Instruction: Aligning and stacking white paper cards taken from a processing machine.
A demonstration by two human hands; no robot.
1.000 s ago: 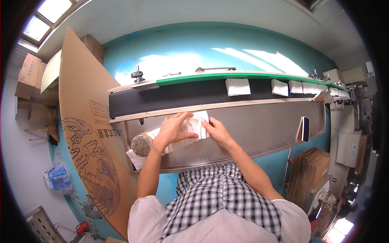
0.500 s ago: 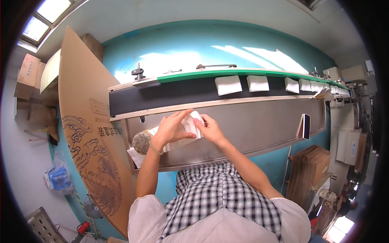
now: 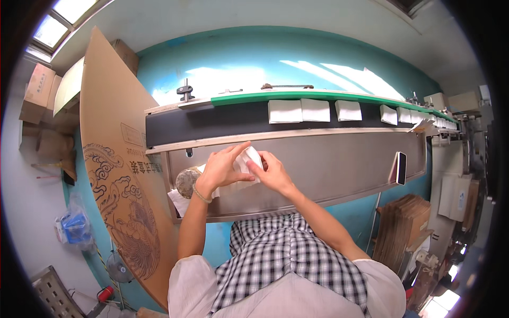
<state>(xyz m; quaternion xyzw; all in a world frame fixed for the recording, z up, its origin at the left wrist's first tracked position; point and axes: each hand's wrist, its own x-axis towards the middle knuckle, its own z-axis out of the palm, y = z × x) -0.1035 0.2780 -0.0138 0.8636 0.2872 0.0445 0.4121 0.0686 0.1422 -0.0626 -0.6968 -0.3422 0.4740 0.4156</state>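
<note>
Apparently v. light & soft, the folded white tissues [image 3: 248, 157] sit btwn both hands, over the L half of the metal bench [image 3: 339, 159]. Judging by looks: limp, unlikely to slip, but easily creased or torn, & loose layers could fan out. Best hold is prob. flat across the fold, thumb one side & fingers the other, w/ only a light pinch. L hand [image 3: 220, 168] is part-open, thumb & fingers in a wide C round the tissues; can't tell how firmly it presses. R hand [image 3: 275, 172] is closed on their R side, thumb in front, fingers behind.

Just beside the L wrist: a mottled grey round block [image 3: 186, 183], stone-like, w/ white paper [image 3: 178, 202] at its near edge. Phone [image 3: 401, 168] stands near the bench's R end. Beyond, a black conveyor belt [image 3: 207, 127] carries a row of white tissue packs [image 3: 316, 110] along a green rail [image 3: 238, 99]. Rm: teal wall [image 3: 212, 58] w/ sunlight patches, tall printed cardboard sheet [image 3: 114, 106] on L, stacked flat cartons [image 3: 398, 220] lower R, small fan [image 3: 119, 266] low L.
</note>
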